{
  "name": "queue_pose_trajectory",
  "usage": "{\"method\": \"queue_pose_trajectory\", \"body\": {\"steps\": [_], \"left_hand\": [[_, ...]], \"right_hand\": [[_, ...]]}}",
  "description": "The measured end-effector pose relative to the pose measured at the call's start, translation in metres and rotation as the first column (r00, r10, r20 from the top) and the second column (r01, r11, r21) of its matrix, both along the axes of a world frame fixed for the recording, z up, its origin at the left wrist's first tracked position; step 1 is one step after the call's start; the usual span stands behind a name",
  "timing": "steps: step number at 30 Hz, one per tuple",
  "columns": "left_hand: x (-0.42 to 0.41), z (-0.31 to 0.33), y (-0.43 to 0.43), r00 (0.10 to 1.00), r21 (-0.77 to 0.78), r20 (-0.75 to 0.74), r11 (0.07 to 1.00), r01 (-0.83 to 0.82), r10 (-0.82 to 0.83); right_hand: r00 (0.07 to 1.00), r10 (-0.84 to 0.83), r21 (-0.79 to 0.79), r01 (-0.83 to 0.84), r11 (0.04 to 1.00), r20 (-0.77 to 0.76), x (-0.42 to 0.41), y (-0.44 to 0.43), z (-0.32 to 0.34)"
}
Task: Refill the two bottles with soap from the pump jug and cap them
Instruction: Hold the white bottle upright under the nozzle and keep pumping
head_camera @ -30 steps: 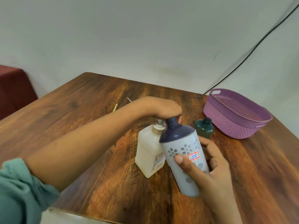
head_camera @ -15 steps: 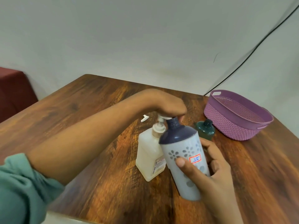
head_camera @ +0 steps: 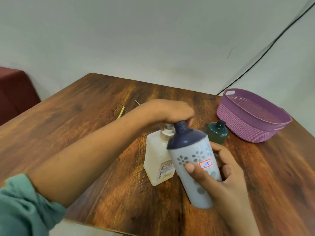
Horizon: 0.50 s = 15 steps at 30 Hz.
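At the far left we see a dark red piece of furniture [head_camera: 15,92] beside the wooden table [head_camera: 85,126]. A teal sleeve [head_camera: 25,206] is pushed up the left arm, which reaches across the table. Past the arm lie a thin yellow strip [head_camera: 121,112] and a small pale stick [head_camera: 137,102].

The left hand [head_camera: 172,111] sits on top of the pump jug [head_camera: 158,160], with its fingers curled down over the pump head and hiding most of it. The jug is pale, cream-coloured plastic and stands on the table near the middle. Its label carries small print, some of it running up the edge, but we cannot read it.

Just right of the jug, touching it or nearly so, is the grey bottle [head_camera: 192,160] with a navy top and grey flower shapes. It is tilted, and its open threaded neck sits right under the left hand. A white sticker [head_camera: 205,164] with a red border bears a blue handwritten mark that we cannot make out. The right hand [head_camera: 226,181] grips this bottle round its lower half, thumb in front and fingers wrapped behind.

Further right a small dark green bottle [head_camera: 216,133] stands upright, near a purple woven-look basket [head_camera: 252,120]. A black cable [head_camera: 272,45] runs up the wall
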<state>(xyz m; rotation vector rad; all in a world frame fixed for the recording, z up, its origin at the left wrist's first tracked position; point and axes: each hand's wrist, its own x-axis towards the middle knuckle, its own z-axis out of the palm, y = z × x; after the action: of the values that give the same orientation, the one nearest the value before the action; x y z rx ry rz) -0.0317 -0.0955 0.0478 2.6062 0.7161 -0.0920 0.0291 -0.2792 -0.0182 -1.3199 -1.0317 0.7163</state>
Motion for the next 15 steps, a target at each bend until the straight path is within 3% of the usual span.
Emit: {"method": "queue_pose_trajectory", "body": {"steps": [9,15], "left_hand": [[0.002,0.011,-0.004,0.998,0.022,0.019,0.998,-0.059,0.059],[-0.006,0.002,-0.008,0.997,-0.055,0.042,0.997,-0.059,0.062]], "right_hand": [[1.000,-0.023,0.018,0.023,1.000,-0.007,-0.003,-0.004,0.002],[0.999,-0.036,0.008,0.036,0.999,-0.004,-0.004,-0.002,-0.001]]}}
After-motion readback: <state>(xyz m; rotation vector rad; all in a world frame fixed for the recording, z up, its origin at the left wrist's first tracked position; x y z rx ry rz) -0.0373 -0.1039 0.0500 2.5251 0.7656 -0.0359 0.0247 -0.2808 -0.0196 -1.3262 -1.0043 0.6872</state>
